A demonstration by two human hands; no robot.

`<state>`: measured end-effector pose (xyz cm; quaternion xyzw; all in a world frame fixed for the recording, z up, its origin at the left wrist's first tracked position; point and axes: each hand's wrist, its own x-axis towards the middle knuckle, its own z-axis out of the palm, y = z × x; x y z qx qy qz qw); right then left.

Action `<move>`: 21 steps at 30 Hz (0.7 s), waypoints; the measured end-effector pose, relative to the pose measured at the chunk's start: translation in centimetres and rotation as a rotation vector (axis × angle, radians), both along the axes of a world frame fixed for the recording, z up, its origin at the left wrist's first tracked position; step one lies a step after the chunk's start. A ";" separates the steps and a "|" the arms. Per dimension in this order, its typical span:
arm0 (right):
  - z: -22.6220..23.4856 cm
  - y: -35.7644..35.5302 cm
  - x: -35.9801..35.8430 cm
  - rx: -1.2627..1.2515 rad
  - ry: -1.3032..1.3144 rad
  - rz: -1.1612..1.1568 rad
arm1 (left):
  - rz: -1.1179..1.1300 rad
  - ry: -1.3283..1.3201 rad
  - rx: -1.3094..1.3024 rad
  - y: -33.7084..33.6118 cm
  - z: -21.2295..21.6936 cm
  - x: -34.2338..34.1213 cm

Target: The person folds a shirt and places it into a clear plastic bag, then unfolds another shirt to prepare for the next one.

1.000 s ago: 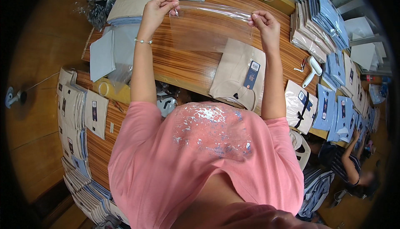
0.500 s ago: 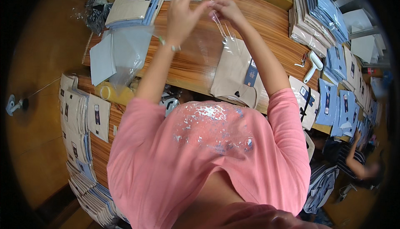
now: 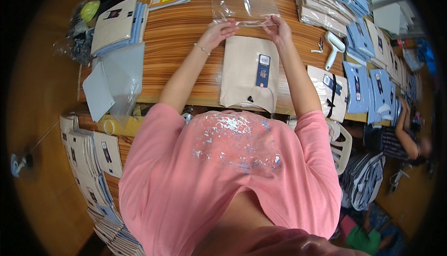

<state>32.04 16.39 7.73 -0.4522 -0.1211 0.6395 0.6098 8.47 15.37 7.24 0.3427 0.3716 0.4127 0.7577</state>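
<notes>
A clear plastic bag [image 3: 244, 4] is stretched flat beyond my hands, over the far part of the table. My left hand [image 3: 220, 33] has its fingers closed at the left corner of the bag's near edge. My right hand [image 3: 280, 31] pinches the right corner of that same edge. Between my forearms lies a folded beige garment [image 3: 240, 72] with a navy hang tag [image 3: 263, 70] on its right side and a small black piece near its front edge. The bag's far end runs out of the picture.
A lint roller [image 3: 334, 48] lies right on the wooden table [image 3: 181, 27]. Packed beige and blue garments [image 3: 321, 0] are stacked at the far right. Clear bags and white sheets [image 3: 99, 94] hang over the left edge, beside a garment stack [image 3: 114, 27]. Co-workers [image 3: 398, 135] are at the right.
My hands, close together and blurred before, have moved apart to the bag's two near corners. The bag is now spread wide. The view has shifted, and the garment shows more fully.
</notes>
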 end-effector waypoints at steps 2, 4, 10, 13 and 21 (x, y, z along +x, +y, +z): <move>-1.0 -1.1 3.5 -0.006 -0.074 0.145 | -0.060 0.008 -0.078 1.0 -1.5 0.0; -1.3 -2.5 4.9 -0.042 -0.126 0.185 | 0.007 0.000 -0.156 0.9 -1.8 0.7; -2.9 -4.1 7.6 -0.068 -0.167 0.283 | 0.022 0.034 -0.162 1.2 -5.4 0.8; -3.8 -4.0 8.4 -0.080 -0.148 0.370 | 0.015 0.081 -0.269 1.2 -5.0 1.0; -5.2 -4.4 7.7 -0.134 -0.429 0.470 | 0.210 0.558 0.200 1.2 -7.0 0.5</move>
